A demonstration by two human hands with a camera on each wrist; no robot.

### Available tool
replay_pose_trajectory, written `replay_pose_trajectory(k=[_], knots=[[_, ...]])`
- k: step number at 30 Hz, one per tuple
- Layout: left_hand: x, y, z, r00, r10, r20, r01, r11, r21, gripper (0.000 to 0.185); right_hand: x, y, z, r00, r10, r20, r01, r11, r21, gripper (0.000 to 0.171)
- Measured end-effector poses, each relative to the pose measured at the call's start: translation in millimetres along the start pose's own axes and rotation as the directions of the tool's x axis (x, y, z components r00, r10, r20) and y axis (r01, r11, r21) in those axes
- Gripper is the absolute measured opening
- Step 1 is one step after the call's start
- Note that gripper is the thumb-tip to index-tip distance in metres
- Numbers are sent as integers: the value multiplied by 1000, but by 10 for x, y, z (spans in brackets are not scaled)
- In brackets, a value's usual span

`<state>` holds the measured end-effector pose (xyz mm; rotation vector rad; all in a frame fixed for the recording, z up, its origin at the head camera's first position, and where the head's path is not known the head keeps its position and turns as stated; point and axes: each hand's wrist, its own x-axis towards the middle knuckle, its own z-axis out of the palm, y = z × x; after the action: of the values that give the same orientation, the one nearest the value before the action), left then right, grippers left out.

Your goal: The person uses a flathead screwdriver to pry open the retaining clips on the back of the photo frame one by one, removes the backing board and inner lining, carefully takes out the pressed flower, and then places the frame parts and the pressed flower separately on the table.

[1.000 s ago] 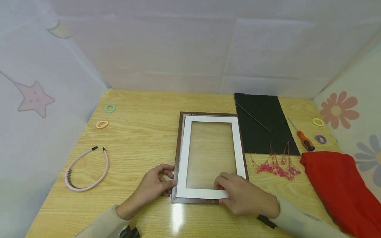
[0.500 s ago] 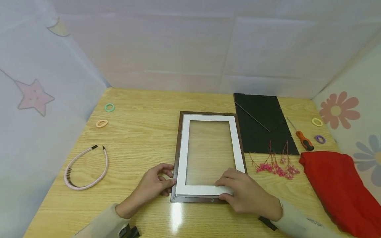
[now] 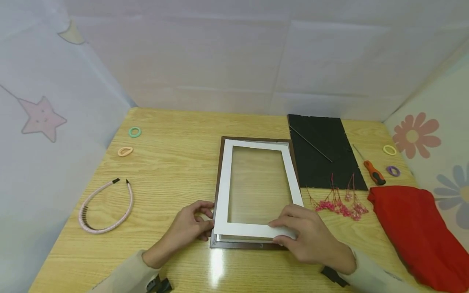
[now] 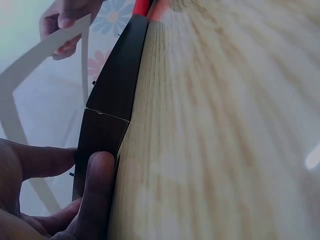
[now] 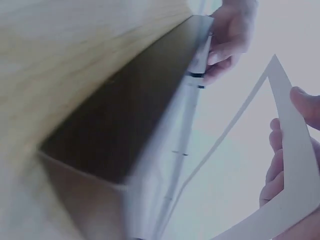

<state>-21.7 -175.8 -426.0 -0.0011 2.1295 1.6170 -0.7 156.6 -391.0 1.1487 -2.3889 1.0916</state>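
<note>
A brown picture frame (image 3: pixel 242 245) lies flat in the middle of the table. My left hand (image 3: pixel 188 224) grips its left side near the lower corner; in the left wrist view thumb and fingers lie on either side of the dark frame edge (image 4: pixel 117 65). With thumb and fingers, my right hand (image 3: pixel 305 234) pinches the near edge of a white picture mat (image 3: pixel 245 229). That near edge is raised and tilted above the frame, while the far end stays low over it. The right wrist view shows the mat (image 5: pixel 295 150) apart from the frame's side (image 5: pixel 125 105).
Right of the frame lie a black backing board (image 3: pixel 326 150) with a thin rod, pink dried flowers (image 3: pixel 340 207), an orange-handled screwdriver (image 3: pixel 374 172), a red cloth (image 3: pixel 414 224) and two hair ties. A pink headband (image 3: pixel 104 233) and two more ties lie left.
My right hand has raised the mat's near edge out of the frame and moved slightly right; a gap now shows beneath it. My left hand has stayed in place on the frame.
</note>
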Motion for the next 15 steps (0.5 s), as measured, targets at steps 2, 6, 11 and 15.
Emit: replay_pose_trajectory(k=[2, 6, 11, 15], knots=[[1, 5, -4, 1000, 9, -1, -9, 1000, 4, 51, 31, -31, -26, 1000, -17, -12, 18, 1000, 22, 21], [3, 7, -3, 1000, 25, -5, -25, 1000, -1, 50, 185, -85, -96, 997, -64, -46, 66, 997, 45, 24], [4, 17, 10, 1000, 2, -6, -2, 1000, -10, 44, 548, -85, -164, 990, -122, -67, 125, 991, 48, 23], [-7, 19, 16, 1000, -4, -13, 4, 1000, -2, 46, 900, -39, -149, 986, -157, -54, 158, 987, 12, 23]])
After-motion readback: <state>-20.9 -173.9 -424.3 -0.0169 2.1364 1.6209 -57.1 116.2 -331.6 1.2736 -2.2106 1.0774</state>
